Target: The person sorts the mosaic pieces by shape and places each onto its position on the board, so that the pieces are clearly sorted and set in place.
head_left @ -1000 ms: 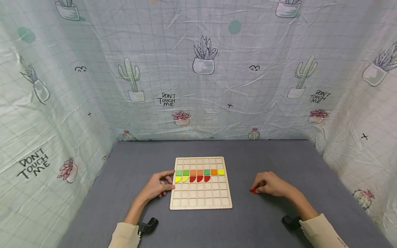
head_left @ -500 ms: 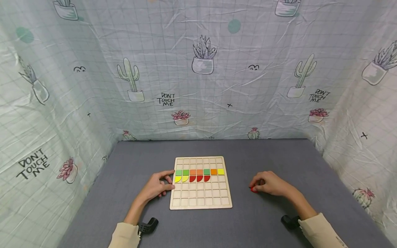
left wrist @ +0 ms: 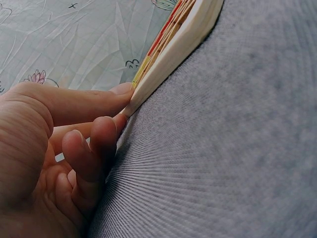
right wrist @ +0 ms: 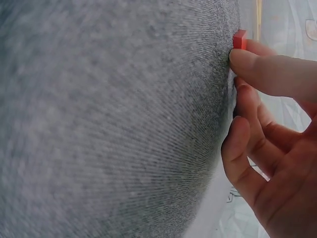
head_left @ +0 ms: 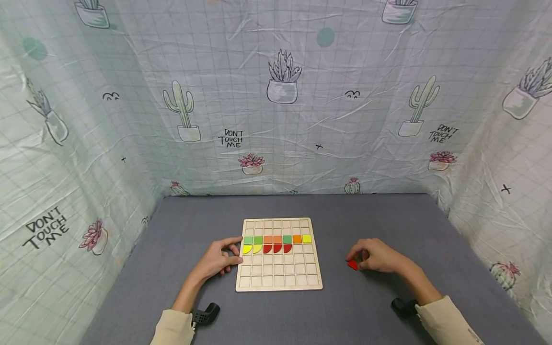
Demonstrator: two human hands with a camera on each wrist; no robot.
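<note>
A light wooden grid board point(head_left: 279, 270) lies on the table in the head view. My left hand point(head_left: 217, 257) is at its left side, thumb and index fingertips touching the edge at two separate spots. The left wrist view shows the thumb point(left wrist: 94, 102) straight against the board's rim point(left wrist: 168, 69), other fingers loosely bent. Right of the board, close over the table, my right hand point(head_left: 376, 255) pinches a small red tile point(head_left: 352, 264) between thumb and fingers. Part of the tile point(right wrist: 239, 39) sticks out past the thumb in the right wrist view.
One board row holds coloured squares, among them an orange square point(head_left: 297, 239) and a yellow square point(head_left: 306, 239). Below them lie yellow quarter-round tiles point(head_left: 247, 249) and dark red quarter-round tiles point(head_left: 278, 248). Patterned cloth point(head_left: 284, 143) surrounds the grey table point(head_left: 366, 306) at back and sides.
The red tile has turned in my right fingers, and more of its face shows now. The right hand has shifted only slightly. My left hand and the board have stayed put.
</note>
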